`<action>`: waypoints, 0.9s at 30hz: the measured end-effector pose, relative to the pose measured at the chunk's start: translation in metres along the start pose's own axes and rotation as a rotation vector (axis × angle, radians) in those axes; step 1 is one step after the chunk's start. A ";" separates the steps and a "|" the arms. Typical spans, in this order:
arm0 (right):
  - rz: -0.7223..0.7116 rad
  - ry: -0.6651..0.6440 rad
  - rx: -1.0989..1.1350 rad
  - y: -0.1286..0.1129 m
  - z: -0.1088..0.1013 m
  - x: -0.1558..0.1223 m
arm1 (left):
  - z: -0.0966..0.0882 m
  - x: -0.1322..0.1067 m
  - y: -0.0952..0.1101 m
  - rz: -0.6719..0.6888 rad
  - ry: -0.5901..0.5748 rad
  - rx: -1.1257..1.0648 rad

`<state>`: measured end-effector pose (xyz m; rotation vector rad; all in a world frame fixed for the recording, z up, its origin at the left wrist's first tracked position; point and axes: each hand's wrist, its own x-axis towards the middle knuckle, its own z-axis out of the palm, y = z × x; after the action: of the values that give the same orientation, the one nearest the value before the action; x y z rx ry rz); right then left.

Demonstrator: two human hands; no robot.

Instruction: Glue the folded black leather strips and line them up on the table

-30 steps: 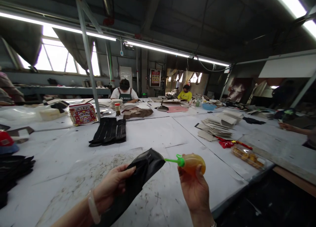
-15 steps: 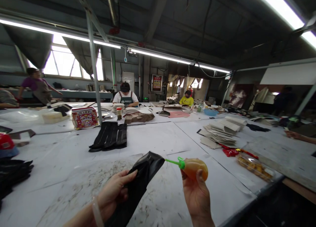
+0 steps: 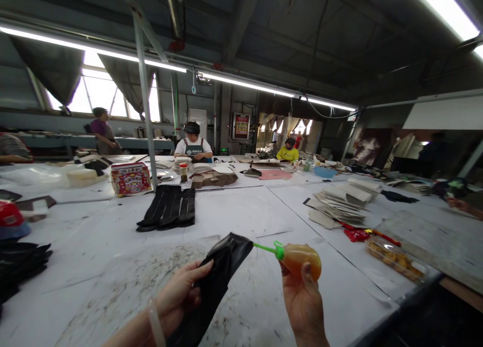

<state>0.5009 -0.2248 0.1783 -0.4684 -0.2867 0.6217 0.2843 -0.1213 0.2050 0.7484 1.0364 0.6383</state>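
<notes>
Black and limp: held a leather piece (image 3: 221, 266) up over the white table (image 3: 245, 206), left hand (image 3: 181, 299) closed round its lower half. Gripped an amber squeeze bottle (image 3: 302, 259) in the right hand (image 3: 304, 307), fingers wrapped under its belly, green nozzle (image 3: 264, 247) tipped against the piece's top corner. Judged the leather light, supple, prone to droop; best pinched close to that corner. Judged the bottle soft-walled, easy to over-squeeze; best taken mid-body. Spotted a stack of black pieces (image 3: 168, 213) beyond, a red tin (image 3: 130, 177) behind, card stacks (image 3: 339, 203) and a snack tray (image 3: 394, 256) to the right, all well apart, none hindering.
</notes>
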 end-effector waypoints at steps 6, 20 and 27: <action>-0.013 0.011 -0.039 0.003 -0.001 0.001 | 0.000 0.005 -0.001 -0.012 0.002 -0.016; -0.107 0.034 -0.258 0.009 -0.010 0.001 | 0.005 0.009 -0.003 -0.010 -0.019 -0.035; -0.149 -0.029 -0.332 0.006 -0.009 -0.003 | 0.003 0.017 -0.006 0.003 -0.012 -0.024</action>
<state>0.4985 -0.2252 0.1671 -0.7502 -0.4516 0.4365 0.2945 -0.1123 0.1925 0.7318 1.0149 0.6468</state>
